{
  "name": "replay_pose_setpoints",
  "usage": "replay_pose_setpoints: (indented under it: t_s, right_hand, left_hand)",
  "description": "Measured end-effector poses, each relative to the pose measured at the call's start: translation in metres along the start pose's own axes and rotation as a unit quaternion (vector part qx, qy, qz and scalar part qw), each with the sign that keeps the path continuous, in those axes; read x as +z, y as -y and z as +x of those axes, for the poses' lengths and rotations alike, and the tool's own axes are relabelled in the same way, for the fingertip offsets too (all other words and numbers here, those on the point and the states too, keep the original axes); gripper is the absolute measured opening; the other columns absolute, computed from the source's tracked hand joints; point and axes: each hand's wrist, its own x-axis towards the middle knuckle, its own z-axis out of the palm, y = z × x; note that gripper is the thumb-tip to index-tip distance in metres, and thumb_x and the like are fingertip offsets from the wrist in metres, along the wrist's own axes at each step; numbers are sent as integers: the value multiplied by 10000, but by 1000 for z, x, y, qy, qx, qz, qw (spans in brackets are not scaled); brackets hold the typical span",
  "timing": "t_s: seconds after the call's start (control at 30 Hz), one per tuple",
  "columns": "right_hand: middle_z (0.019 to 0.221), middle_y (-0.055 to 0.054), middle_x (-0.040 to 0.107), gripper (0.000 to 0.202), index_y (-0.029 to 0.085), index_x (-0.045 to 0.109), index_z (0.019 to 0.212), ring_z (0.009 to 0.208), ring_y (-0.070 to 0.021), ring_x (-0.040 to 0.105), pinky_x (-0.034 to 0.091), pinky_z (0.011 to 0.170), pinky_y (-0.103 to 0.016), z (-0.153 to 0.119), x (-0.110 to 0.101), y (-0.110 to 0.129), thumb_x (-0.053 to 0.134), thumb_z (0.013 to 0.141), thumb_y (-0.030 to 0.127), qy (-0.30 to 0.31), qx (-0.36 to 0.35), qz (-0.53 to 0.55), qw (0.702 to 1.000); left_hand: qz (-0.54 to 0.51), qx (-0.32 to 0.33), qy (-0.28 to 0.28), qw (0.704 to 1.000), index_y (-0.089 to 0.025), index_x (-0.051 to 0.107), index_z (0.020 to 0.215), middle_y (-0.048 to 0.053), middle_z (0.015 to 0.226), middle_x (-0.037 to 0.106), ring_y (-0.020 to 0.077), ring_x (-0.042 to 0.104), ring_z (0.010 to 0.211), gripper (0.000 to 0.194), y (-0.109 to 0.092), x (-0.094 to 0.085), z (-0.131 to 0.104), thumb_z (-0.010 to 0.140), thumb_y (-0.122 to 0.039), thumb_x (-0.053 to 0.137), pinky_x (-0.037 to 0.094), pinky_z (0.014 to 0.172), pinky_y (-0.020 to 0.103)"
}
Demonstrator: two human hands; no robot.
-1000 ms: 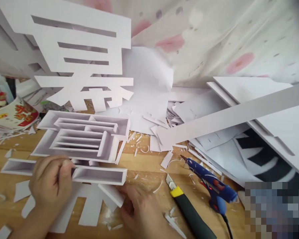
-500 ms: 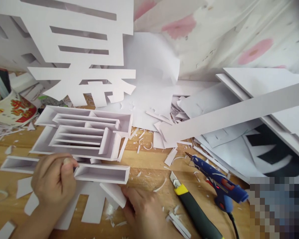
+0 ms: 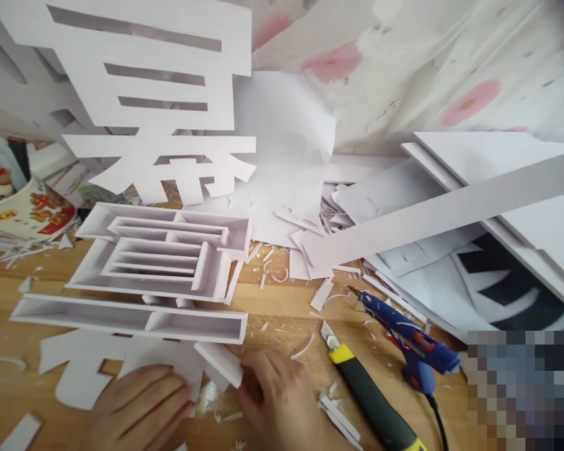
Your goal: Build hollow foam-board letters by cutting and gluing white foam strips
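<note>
A built-up white foam-board character (image 3: 136, 288) with thin upright walls lies on the wooden table in front of me. My left hand (image 3: 145, 407) rests flat, fingers stretched out, over the lower part of its flat white base (image 3: 82, 376). At the base's lower right edge stands a short white board strip (image 3: 219, 362), tilted. My right hand (image 3: 275, 394) has curled fingers around this strip's right end; the fingertips are partly hidden. Just right of that hand lies a utility knife (image 3: 371, 394) with a black and yellow handle and its blade out.
A blue hot glue gun (image 3: 408, 332) lies right of the knife. Behind stands a flat white cut-out character (image 3: 164, 119). A long white strip (image 3: 404, 228) crosses stacked boards (image 3: 507, 163). A paper cup (image 3: 37, 210) stands at left. White offcuts (image 3: 341, 419) litter the table.
My left hand has left the long wall section and moved down and right, opening flat onto the base. My right hand stays at the strip. The view has shifted slightly.
</note>
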Motion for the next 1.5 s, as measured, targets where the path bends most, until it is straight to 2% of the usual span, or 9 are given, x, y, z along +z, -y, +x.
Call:
replay_pose_setpoints:
  t_s: [0.07, 0.13, 0.37, 0.6, 0.9, 1.0, 1.17, 1.27, 1.5]
  right_hand:
    - [608, 23, 606, 159, 190, 562, 722, 525, -118, 555, 355, 498, -214, -1, 0, -1, 508, 657, 55, 0, -3, 5, 1000]
    - [602, 25, 603, 158, 192, 558, 707, 525, -113, 555, 357, 504, -212, -2, 2, -2, 497, 685, 47, -2, -6, 9, 1000]
    - [585, 22, 575, 156, 182, 546, 697, 511, -114, 528, 340, 487, -227, -3, 7, -5, 473, 782, 75, -11, -57, -20, 998]
    - [586, 15, 537, 196, 170, 504, 653, 504, -110, 481, 329, 484, -234, 0, 2, -4, 461, 808, 58, 21, -94, -33, 995]
    - [576, 26, 536, 183, 187, 484, 642, 506, -114, 490, 315, 479, -244, 1, 5, -3, 489, 770, 56, 18, -84, -44, 995]
    - [613, 22, 578, 116, 193, 519, 720, 538, -129, 530, 332, 492, -249, 3, 8, -2, 504, 741, 79, 14, -58, -43, 997]
    - [638, 20, 605, 125, 189, 552, 864, 540, -135, 543, 355, 502, -247, 7, 10, 1, 528, 761, 122, 31, -60, -37, 997]
    - [637, 17, 600, 109, 188, 552, 842, 542, -133, 541, 351, 496, -247, 7, 10, 1, 525, 765, 116, 37, -58, -35, 997]
    - [634, 15, 599, 124, 185, 553, 862, 533, -138, 535, 348, 493, -253, 7, 12, 1, 520, 766, 114, 33, -67, -46, 996]
  left_hand:
    - [-7, 117, 89, 989, -245, 645, 1036, -45, 968, 716, 100, 634, 924, 221, -2, 3, 0, 880, -214, 491, 492, 856, 179]
    - [5, 154, 127, 980, -223, 626, 1098, -36, 1055, 697, 92, 613, 1008, 308, -2, 6, 6, 899, -135, 409, 472, 908, 170]
    - [10, 169, 108, 980, -208, 664, 1021, -33, 1023, 712, 88, 628, 996, 303, -3, 14, 19, 915, -156, 385, 455, 931, 160]
    - [-20, 67, 96, 993, -250, 650, 1055, -43, 1024, 710, 88, 622, 1008, 272, -9, 19, 10, 920, -213, 417, 448, 944, 174]
    - [-69, 41, 78, 994, -241, 647, 1056, -39, 958, 726, 91, 621, 1008, 250, -12, 22, 10, 902, -193, 455, 455, 957, 188]
    - [-51, 67, 85, 993, -222, 643, 1069, -31, 970, 723, 96, 615, 1022, 266, -9, 20, 13, 896, -177, 446, 449, 972, 200]
    - [-8, 179, 104, 978, -215, 648, 1063, -36, 992, 719, 99, 629, 994, 265, 2, 15, 21, 845, -196, 499, 461, 947, 172]
    - [-10, 181, 106, 978, -214, 649, 1059, -40, 998, 718, 101, 633, 989, 269, 3, 15, 21, 839, -187, 496, 453, 959, 176]
    - [-60, 65, 87, 992, -231, 648, 1048, -39, 969, 726, 98, 630, 1002, 276, -8, 19, 14, 894, -175, 427, 459, 960, 195]
